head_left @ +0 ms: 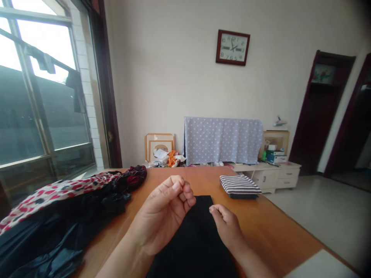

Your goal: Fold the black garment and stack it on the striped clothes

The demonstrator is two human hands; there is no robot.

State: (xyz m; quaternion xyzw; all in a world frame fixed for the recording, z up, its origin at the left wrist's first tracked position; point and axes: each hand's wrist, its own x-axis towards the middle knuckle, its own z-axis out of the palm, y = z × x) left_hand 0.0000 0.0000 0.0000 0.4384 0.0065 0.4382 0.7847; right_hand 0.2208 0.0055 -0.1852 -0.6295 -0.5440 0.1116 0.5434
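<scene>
A black folded cloth (199, 235) lies flat on the wooden table in front of me, running out at the bottom of the view. Above it, my left hand (171, 208) is raised with the palm turned partly toward me. Its thumb and fingertips are pinched together; anything between them is too small to tell. At the right edge of the cloth is my right hand (227, 226), with thumb and index finger pressed together. Whether it touches the cloth or holds anything, I cannot tell.
On the wooden table (275, 227), a folded striped garment (240, 185) lies at the right. Loose dark clothes (72, 224) and a red-patterned white cloth (66, 191) are piled at the left. Beyond stands a white cabinet (285, 177) beside a dotted cloth cover (223, 141).
</scene>
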